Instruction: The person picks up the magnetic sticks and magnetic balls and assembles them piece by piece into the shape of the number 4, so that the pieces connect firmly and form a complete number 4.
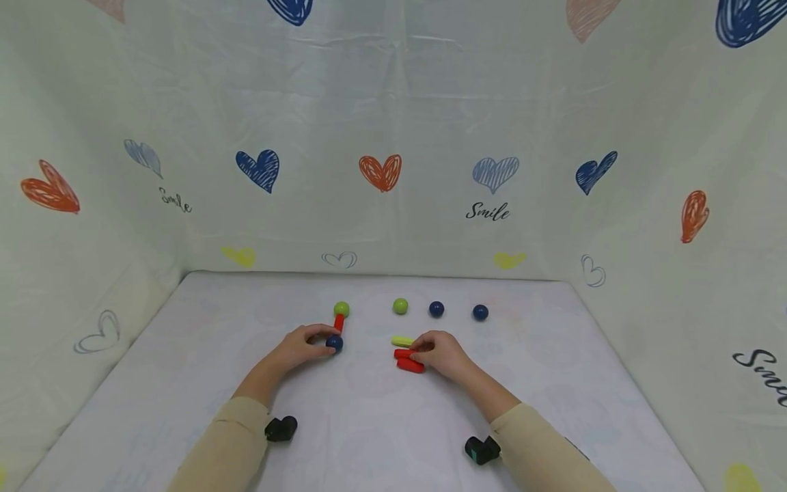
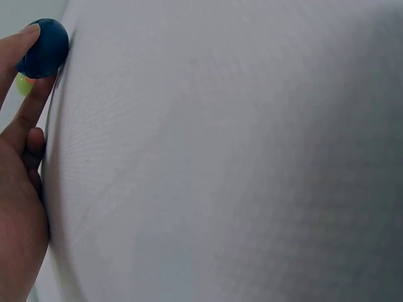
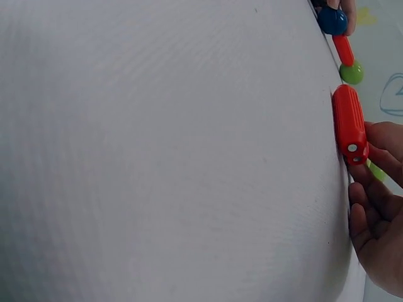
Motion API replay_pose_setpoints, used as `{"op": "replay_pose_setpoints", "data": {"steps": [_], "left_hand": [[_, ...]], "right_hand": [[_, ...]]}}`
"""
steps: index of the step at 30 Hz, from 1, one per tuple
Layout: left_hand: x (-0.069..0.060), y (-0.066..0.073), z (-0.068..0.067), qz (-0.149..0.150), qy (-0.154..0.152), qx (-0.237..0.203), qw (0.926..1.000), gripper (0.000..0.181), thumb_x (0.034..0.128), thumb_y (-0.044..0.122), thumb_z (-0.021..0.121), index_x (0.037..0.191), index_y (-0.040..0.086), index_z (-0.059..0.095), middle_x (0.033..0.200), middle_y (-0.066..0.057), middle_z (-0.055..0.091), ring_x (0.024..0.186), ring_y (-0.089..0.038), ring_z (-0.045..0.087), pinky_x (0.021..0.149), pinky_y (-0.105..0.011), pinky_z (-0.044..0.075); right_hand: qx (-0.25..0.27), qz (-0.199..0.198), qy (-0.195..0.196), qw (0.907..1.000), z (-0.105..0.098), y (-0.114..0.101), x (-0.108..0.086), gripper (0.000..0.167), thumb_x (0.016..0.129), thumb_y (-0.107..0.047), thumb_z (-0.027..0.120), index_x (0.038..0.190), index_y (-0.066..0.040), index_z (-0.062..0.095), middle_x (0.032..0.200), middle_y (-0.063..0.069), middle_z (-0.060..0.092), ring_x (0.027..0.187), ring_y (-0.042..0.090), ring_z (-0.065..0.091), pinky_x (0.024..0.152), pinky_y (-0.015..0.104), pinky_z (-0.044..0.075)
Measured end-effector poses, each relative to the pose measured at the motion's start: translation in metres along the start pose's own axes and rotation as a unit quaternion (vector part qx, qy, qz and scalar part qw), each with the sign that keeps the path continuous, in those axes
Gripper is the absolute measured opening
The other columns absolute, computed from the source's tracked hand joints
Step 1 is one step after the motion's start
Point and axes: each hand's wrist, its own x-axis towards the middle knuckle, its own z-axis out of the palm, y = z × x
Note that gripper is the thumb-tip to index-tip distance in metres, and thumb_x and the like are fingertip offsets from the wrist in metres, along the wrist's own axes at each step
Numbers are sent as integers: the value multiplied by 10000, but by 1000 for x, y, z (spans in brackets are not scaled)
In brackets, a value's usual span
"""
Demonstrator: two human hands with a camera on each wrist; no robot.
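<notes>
My left hand [image 1: 302, 347] pinches a dark blue ball [image 1: 335, 343] between thumb and fingers. The ball sits at the near end of a red rod [image 1: 339, 323], whose far end meets a green ball [image 1: 341, 309]. My right hand [image 1: 444, 354] has thumb and fingertips on the right end of a second red rod [image 1: 402, 354]. Just nearer lies another red rod [image 1: 410, 365], showing ridges and a silvery dot at its end in the right wrist view. Beyond them is a yellow-green rod [image 1: 402, 341], its right end hidden by the fingers.
Farther back on the white-covered table [image 1: 369, 430] stand a second green ball [image 1: 400, 306] and two dark blue balls, one in the middle [image 1: 436, 309] and one to the right [image 1: 480, 313]. A cloth printed with hearts hangs behind and at both sides.
</notes>
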Motion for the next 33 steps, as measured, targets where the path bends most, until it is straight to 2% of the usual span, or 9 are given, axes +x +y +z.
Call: {"op": "replay_pose_setpoints", "data": {"steps": [4,11,16,28,33], "left_hand": [[1,1,-1,-113,59,-31,9999,394,834,246,777,1206,161,677,1323,-118,555,1270,-354,428,1062,-551,324],[1,1,0,20,-17,31,10000,386,845,242,767,1209,150,675,1308,-120,574,1267,-368,427,1057,-565,321],[1,2,0,-17,-1,-10,10000,379,843,230,769,1202,152,678,1303,-112,579,1262,-360,435,1059,-557,323],[2,2,0,49,13,-4,10000,384,831,225,779,1193,144,683,1276,-95,598,1239,-348,458,1047,-548,337],[1,2,1,-29,51,31,10000,369,832,230,776,1185,163,690,1275,-90,600,1238,-347,457,1047,-554,337]], "right_hand": [[-5,-52,-18,10000,-1,-1,0,111,848,-105,746,958,-103,736,861,3,620,795,181,544,694,283,487],[40,-299,130,9995,-1,-2,-1,122,835,-108,762,954,-94,742,860,1,616,786,185,538,661,285,478],[201,-484,220,9984,0,-3,0,145,836,-127,768,977,-98,748,879,-9,634,786,176,556,642,265,494],[366,-715,92,9967,8,-15,7,162,842,-146,769,998,-107,753,928,-24,647,820,158,594,686,267,521],[424,-876,10,9953,14,-23,10,157,839,-113,761,996,-103,758,925,-25,652,805,148,610,708,285,519]]}}
